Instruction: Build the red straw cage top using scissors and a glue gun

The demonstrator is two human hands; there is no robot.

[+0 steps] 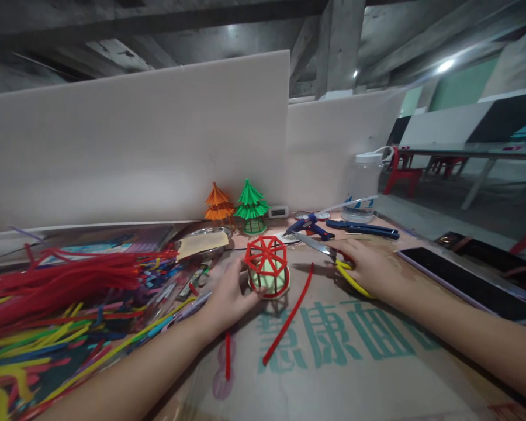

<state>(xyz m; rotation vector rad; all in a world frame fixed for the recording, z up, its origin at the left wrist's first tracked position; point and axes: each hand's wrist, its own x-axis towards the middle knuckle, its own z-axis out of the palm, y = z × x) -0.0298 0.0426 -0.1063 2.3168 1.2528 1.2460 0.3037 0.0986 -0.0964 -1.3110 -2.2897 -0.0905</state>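
A small round frame (267, 266) with a red spoked top, dark posts and a pale green base stands near the middle of the cardboard. My left hand (232, 292) is closed around its left side, with fingers and thumb at its edge. To the right, my right hand (366, 269) holds scissors (319, 247) with yellow and black handles, blades pointing up and left. A long red strip (289, 316) lies on the cardboard between my hands. Another short red strip (228, 356) rests below my left hand.
Many coloured strips (70, 280) cover the left side. Orange (220, 204) and green (251, 207) tree-like towers stand at the back. A glue gun (309, 225), pliers-like tool (362, 228), clear bottle (362, 187) and phone (464, 280) lie or stand rightward.
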